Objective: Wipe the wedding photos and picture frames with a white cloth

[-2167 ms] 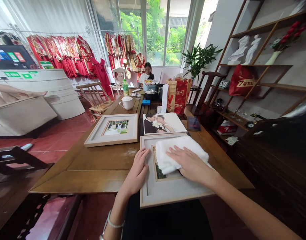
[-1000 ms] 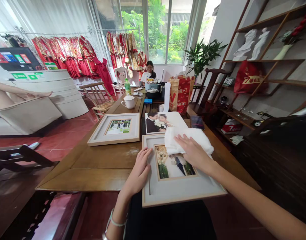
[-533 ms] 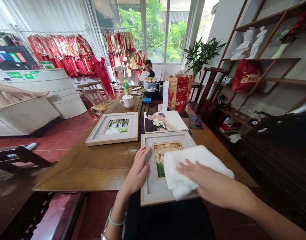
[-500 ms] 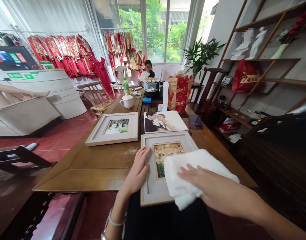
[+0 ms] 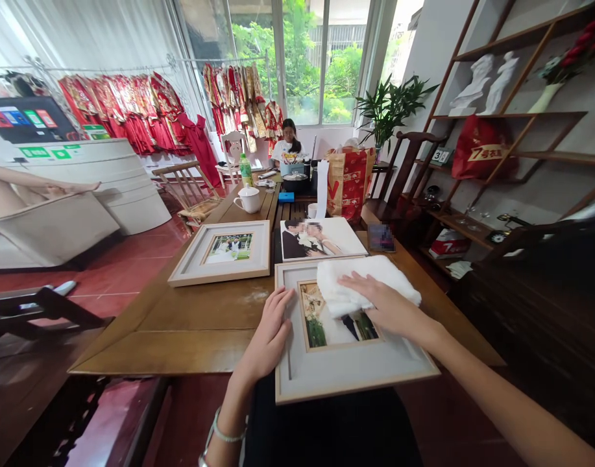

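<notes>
A framed photo [image 5: 346,373] with a pale wood border and white mat lies at the table's near edge, its front part reaching past that edge. My left hand [image 5: 272,327] rests along its left side, fingers stretched and touching the border. Under my right hand [image 5: 375,298] is a folded white towel [image 5: 399,279], pressed against the upper right of the frame and held by closed fingers. The towel covers part of the picture. A second framed photo [image 5: 190,266] lies farther left, and an unframed photo panel [image 5: 343,243] of a couple sits just beyond the near frame.
On the wooden table [image 5: 180,344] stand a white teacup [image 5: 249,200], a green-labelled bottle [image 5: 245,170] and a red-and-tan paper bag [image 5: 350,185]. A phone-like dark object [image 5: 381,238] lies at right. Another person [image 5: 288,149] sits at the far end. Shelves [image 5: 514,117] line the right wall.
My right hand has slid the towel up and away across the frame, baring its lower right part and more of the picture. My left hand stays at the left side.
</notes>
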Demonstrator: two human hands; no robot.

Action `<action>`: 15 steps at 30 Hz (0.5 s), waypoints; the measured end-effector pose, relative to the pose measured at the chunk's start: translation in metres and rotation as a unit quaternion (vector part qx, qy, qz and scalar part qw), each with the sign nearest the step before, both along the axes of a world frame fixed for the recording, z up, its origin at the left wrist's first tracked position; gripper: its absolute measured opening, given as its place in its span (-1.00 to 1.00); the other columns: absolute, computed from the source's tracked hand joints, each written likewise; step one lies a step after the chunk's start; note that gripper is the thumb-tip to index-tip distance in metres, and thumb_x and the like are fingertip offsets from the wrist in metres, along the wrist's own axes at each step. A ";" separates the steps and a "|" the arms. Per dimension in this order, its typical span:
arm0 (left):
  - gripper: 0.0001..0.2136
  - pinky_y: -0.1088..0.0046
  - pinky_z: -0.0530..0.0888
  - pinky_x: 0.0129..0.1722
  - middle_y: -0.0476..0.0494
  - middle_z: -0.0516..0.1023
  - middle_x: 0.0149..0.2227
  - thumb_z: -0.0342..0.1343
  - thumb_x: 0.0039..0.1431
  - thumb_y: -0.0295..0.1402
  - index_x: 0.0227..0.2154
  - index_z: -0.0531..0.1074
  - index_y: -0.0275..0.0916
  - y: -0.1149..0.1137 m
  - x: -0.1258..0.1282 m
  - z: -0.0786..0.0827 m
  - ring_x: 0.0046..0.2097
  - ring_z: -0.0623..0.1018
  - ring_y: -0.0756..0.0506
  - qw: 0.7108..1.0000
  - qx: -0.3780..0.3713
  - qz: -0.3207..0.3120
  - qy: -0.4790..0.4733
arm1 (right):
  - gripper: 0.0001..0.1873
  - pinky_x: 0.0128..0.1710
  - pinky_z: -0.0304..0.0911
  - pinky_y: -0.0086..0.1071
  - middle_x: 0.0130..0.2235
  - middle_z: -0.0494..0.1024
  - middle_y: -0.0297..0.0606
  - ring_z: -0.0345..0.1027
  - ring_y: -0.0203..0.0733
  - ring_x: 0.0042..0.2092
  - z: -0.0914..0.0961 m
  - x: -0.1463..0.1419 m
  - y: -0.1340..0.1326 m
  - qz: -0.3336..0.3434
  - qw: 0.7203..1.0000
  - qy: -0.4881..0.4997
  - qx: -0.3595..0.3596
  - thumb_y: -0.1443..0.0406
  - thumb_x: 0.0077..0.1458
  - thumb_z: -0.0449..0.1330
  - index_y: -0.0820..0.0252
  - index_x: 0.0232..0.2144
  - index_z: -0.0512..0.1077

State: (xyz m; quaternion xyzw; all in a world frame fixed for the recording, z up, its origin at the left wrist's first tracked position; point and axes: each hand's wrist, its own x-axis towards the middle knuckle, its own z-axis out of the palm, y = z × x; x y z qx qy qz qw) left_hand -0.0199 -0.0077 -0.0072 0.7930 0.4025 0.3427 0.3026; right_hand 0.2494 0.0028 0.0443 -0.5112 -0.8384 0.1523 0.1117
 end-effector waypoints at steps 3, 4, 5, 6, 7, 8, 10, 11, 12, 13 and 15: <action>-0.51 0.04 -0.09 0.29 -0.18 0.06 0.27 -0.22 0.24 -0.49 0.23 0.05 -0.15 0.000 0.000 -0.001 0.33 -0.09 -0.18 1.000 0.004 0.000 -0.003 | -0.08 0.27 -0.19 0.01 0.26 0.14 -0.15 -0.18 -0.05 0.31 -0.005 -0.002 0.021 -0.031 0.999 0.027 0.034 0.62 -0.30 -0.10 0.28 0.22 0.11; -0.52 0.04 -0.09 0.29 -0.17 0.06 0.27 -0.22 0.24 -0.48 0.23 0.05 -0.15 0.000 0.000 -0.001 0.33 -0.08 -0.18 1.000 0.005 0.000 -0.004 | -0.09 0.26 -0.19 0.03 0.26 0.13 -0.13 -0.18 -0.02 0.31 -0.006 -0.004 0.026 -0.036 0.998 0.031 0.036 0.62 -0.30 -0.10 0.30 0.22 0.11; -0.52 0.04 -0.09 0.29 -0.17 0.06 0.27 -0.22 0.25 -0.48 0.23 0.05 -0.14 0.000 -0.001 -0.001 0.33 -0.08 -0.18 1.000 0.005 -0.001 -0.006 | -0.09 0.26 -0.20 0.05 0.26 0.13 -0.10 -0.17 0.01 0.31 -0.006 -0.006 0.029 -0.038 0.998 0.031 0.035 0.62 -0.30 -0.09 0.32 0.22 0.11; -0.52 0.04 -0.08 0.29 -0.17 0.06 0.27 -0.22 0.25 -0.48 0.23 0.05 -0.14 0.000 -0.001 -0.001 0.33 -0.08 -0.18 1.000 0.005 -0.002 -0.007 | -0.10 0.26 -0.20 0.07 0.26 0.13 -0.08 -0.17 0.04 0.30 -0.007 -0.008 0.030 -0.036 0.998 0.030 0.033 0.62 -0.30 -0.09 0.34 0.21 0.12; -0.52 0.04 -0.08 0.29 -0.17 0.06 0.27 -0.22 0.25 -0.47 0.23 0.05 -0.14 0.000 -0.001 -0.001 0.33 -0.08 -0.18 1.000 0.005 -0.003 -0.008 | -0.10 0.26 -0.21 0.08 0.26 0.14 -0.08 -0.16 0.05 0.30 -0.007 -0.011 0.029 -0.032 0.999 0.027 0.029 0.62 -0.31 -0.09 0.35 0.21 0.13; -0.52 0.04 -0.08 0.29 -0.17 0.06 0.27 -0.22 0.25 -0.47 0.23 0.05 -0.14 0.000 -0.001 -0.001 0.33 -0.08 -0.18 1.000 0.005 -0.003 -0.009 | -0.09 0.26 -0.22 0.08 0.26 0.15 -0.08 -0.16 0.05 0.30 -0.007 -0.014 0.027 -0.026 0.999 0.024 0.024 0.63 -0.32 -0.09 0.34 0.20 0.15; -0.53 0.04 -0.08 0.28 -0.17 0.06 0.27 -0.22 0.25 -0.47 0.23 0.05 -0.14 0.000 -0.001 -0.001 0.33 -0.08 -0.18 1.000 0.006 -0.003 -0.009 | -0.08 0.26 -0.25 0.10 0.26 0.15 -0.12 -0.20 0.03 0.31 -0.007 -0.019 0.016 -0.002 1.000 0.009 0.007 0.63 -0.34 -0.09 0.31 0.20 0.16; -0.52 0.04 -0.08 0.28 -0.17 0.06 0.27 -0.22 0.25 -0.47 0.23 0.05 -0.15 0.000 -0.001 -0.002 0.33 -0.08 -0.18 1.000 0.007 -0.002 -0.008 | -0.06 0.26 -0.27 0.11 0.26 0.14 -0.14 -0.23 0.02 0.32 -0.006 -0.021 0.009 0.013 1.000 0.001 -0.006 0.63 -0.35 -0.09 0.29 0.21 0.15; -0.52 0.03 -0.08 0.28 -0.17 0.06 0.27 -0.22 0.26 -0.47 0.23 0.05 -0.14 0.000 -0.001 -0.002 0.33 -0.08 -0.19 1.000 0.008 -0.002 -0.008 | -0.05 0.26 -0.29 0.11 0.27 0.12 -0.17 -0.26 0.01 0.32 -0.004 -0.023 0.000 0.030 0.999 -0.005 -0.022 0.63 -0.35 -0.09 0.27 0.21 0.13; -0.52 0.03 -0.08 0.28 -0.17 0.06 0.27 -0.22 0.26 -0.47 0.23 0.05 -0.14 0.000 -0.001 -0.002 0.33 -0.08 -0.19 1.000 0.009 -0.002 -0.009 | -0.04 0.26 -0.30 0.11 0.28 0.10 -0.19 -0.28 0.00 0.32 0.000 -0.024 -0.009 0.048 0.998 -0.008 -0.043 0.63 -0.35 -0.09 0.25 0.22 0.12; -0.52 0.03 -0.06 0.28 -0.17 0.06 0.27 -0.22 0.26 -0.47 0.23 0.05 -0.13 0.001 -0.001 -0.003 0.33 -0.07 -0.19 1.000 0.009 -0.002 -0.012 | -0.04 0.27 -0.28 0.07 0.28 0.10 -0.23 -0.27 -0.04 0.32 0.009 -0.024 -0.027 0.086 0.992 -0.003 -0.090 0.63 -0.35 -0.09 0.21 0.22 0.13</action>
